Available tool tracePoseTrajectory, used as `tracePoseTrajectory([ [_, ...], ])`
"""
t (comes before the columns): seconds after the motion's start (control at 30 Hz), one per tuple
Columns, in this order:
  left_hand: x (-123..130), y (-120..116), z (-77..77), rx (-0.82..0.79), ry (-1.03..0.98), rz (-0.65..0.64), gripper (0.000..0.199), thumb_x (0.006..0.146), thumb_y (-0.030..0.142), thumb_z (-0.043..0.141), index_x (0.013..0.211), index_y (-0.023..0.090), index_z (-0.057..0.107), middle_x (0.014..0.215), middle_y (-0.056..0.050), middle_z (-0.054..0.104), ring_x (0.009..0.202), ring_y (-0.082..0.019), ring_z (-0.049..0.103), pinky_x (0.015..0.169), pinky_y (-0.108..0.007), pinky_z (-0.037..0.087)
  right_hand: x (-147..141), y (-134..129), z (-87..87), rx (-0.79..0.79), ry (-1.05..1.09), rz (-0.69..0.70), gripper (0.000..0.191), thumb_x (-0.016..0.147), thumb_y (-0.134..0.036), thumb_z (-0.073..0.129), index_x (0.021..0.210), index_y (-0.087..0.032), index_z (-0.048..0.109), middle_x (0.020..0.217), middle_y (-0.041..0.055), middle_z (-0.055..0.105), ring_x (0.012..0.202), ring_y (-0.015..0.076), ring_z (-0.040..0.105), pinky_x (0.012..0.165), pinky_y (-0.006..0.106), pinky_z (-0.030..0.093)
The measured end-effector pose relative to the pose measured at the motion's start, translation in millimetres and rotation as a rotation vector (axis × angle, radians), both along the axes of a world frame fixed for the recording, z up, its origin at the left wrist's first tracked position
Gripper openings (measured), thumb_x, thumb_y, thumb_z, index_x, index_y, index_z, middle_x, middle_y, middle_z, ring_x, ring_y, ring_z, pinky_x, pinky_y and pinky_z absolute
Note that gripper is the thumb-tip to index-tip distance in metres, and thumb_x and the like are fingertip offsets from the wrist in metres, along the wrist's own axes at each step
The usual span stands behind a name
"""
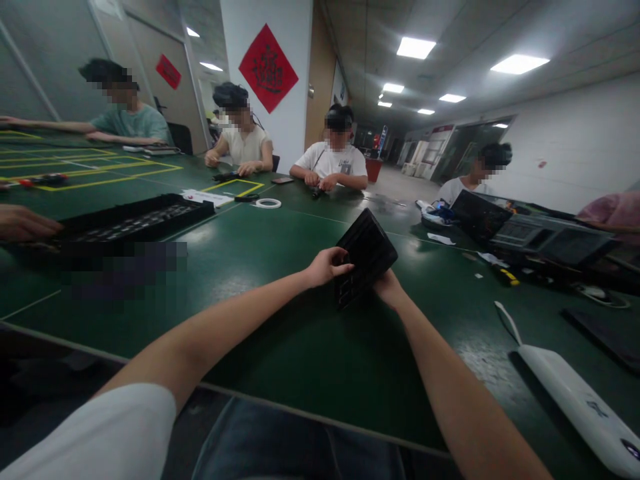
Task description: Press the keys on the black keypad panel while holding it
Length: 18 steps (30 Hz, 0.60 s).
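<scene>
Gripping a black case (369, 243) with left hand (327, 268) and right hand (390, 288) together, kinda tilted over the green surface (280, 320). Pinching the left edge with the left hand, thumb over the face with the little outlines on it. Holding the lower right edge with the right hand, but can't make out most of those fingers, tucked behind the case. Can't tell about the bottom corner either, touching the surface or just above it.

Well left of the left hand, got a long black tray (160, 228) with small pale bits inside, plus another person's hand (25, 223) at the left end. Beyond the left hand, seeing a white ring (269, 207) lying flat, with pale paper (207, 198) near it. Straight past both hands, a co-worker in a white T-shirt (333, 163). Off to the right of the right hand, a long white device (575, 400) with a strap (509, 322), near a flat black thing (603, 339).
</scene>
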<state>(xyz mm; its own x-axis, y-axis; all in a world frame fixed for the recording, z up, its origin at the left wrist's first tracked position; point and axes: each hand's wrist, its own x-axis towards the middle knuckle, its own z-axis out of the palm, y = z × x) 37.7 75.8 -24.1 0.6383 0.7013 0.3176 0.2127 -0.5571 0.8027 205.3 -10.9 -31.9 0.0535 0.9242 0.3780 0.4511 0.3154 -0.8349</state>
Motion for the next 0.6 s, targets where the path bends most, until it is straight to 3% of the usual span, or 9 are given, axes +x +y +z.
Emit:
tracePoseTrajectory([
  [0.1,0,-2,-1.1,0.027,0.079,-0.040,0.048,0.066,0.039,0.069,0.104,0.011,0.058,0.083,-0.004,0.056,0.072,-0.013,0.050,0.066,-0.026,0.042,-1,0,1.7,0.047,-0.066,-0.042,0.036,0.072,-0.027,0.058,0.108,-0.020,0.060,0.122,0.0051,0.058,0.116,0.0237,0.051,0.107,0.042,0.031],
  [0.2,0,-3,3.0,-0.012,0.125,-0.078,0.050,0.062,0.039,0.071,0.102,0.012,0.059,0.081,-0.002,0.056,0.071,-0.013,0.050,0.065,-0.026,0.042,1,3,-0.6,0.061,-0.181,0.005,0.033,0.076,-0.024,0.056,0.108,-0.021,0.060,0.129,0.0024,0.053,0.125,0.0198,0.042,0.113,0.035,0.019],
  [0.3,-1,0,11.9,-0.249,0.059,-0.050,0.040,0.063,0.027,0.072,0.098,0.013,0.060,0.079,-0.002,0.056,0.072,-0.013,0.052,0.066,-0.025,0.043,4,6,-5.9,0.066,-0.185,0.002,0.034,0.081,-0.025,0.050,0.114,-0.019,0.056,0.131,0.0025,0.051,0.126,0.0178,0.040,0.114,0.034,0.017],
  [0.43,-6,10,22.5,-0.763,-0.218,0.219,0.025,0.073,0.001,0.053,0.096,0.010,0.055,0.075,-0.003,0.056,0.065,-0.009,0.053,0.065,-0.023,0.046,5,3,-8.5,0.020,-0.152,-0.060,0.042,0.082,-0.023,0.049,0.123,-0.016,0.048,0.136,0.0058,0.045,0.130,0.0194,0.035,0.115,0.037,0.013],
  [0.5,-9,13,24.1,-0.860,-0.285,0.297,0.024,0.076,-0.003,0.046,0.094,0.010,0.053,0.072,-0.003,0.055,0.063,-0.008,0.055,0.065,-0.022,0.047,4,1,-7.0,0.014,-0.145,-0.051,0.045,0.081,-0.022,0.050,0.125,-0.017,0.046,0.139,0.0062,0.041,0.130,0.0194,0.035,0.115,0.037,0.012],
  [0.6,-10,12,23.0,-0.884,-0.271,0.266,0.011,0.083,0.004,0.044,0.084,0.010,0.053,0.068,-0.003,0.056,0.059,-0.008,0.055,0.059,-0.020,0.047,2,-2,-3.1,0.035,-0.157,-0.009,0.045,0.082,-0.025,0.049,0.126,-0.017,0.046,0.138,0.0059,0.042,0.129,0.0195,0.036,0.115,0.036,0.013],
])
